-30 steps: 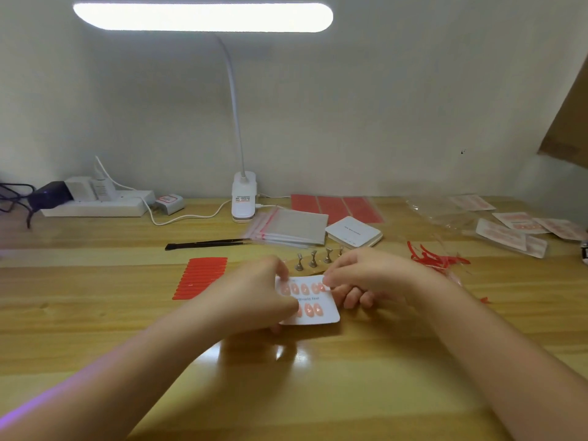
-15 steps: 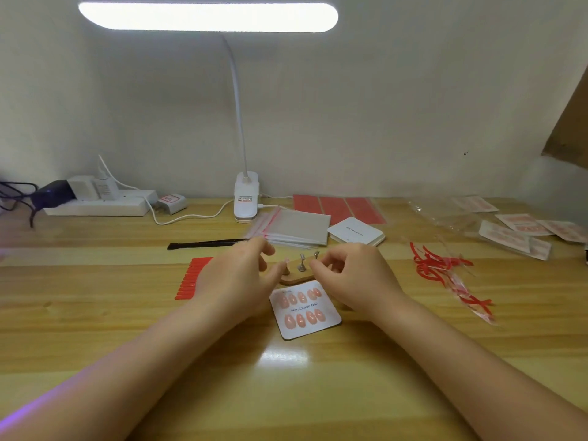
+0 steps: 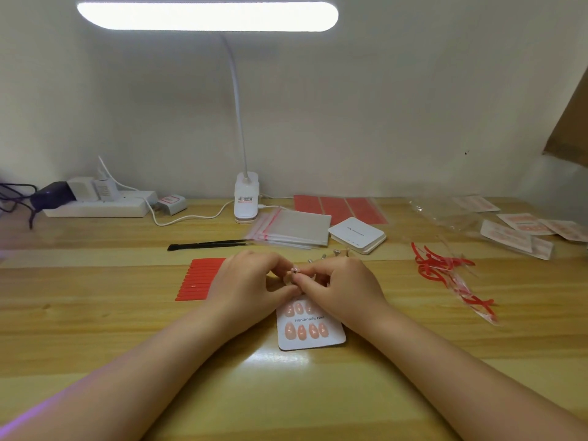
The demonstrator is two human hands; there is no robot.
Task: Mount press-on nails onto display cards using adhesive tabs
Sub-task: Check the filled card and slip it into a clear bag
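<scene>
Pale pink, a small press-on nail (image 3: 295, 269) on a metal stand is pinched between the fingertips of the left hand (image 3: 246, 283) and the right hand (image 3: 345, 286), both curled above the wooden table (image 3: 95, 329). The white display card (image 3: 310, 326) lies flat just below the hands, holding two rows of pink nails. Red adhesive tabs (image 3: 197, 281) lie left of the left hand.

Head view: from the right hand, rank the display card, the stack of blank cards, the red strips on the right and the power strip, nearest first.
From the right hand:
1. Display card, just below it, partly under the wrist.
2. Stack of blank cards, behind it, slightly right.
3. Red strips, off to the right.
4. Power strip, far back left by the wall.
</scene>
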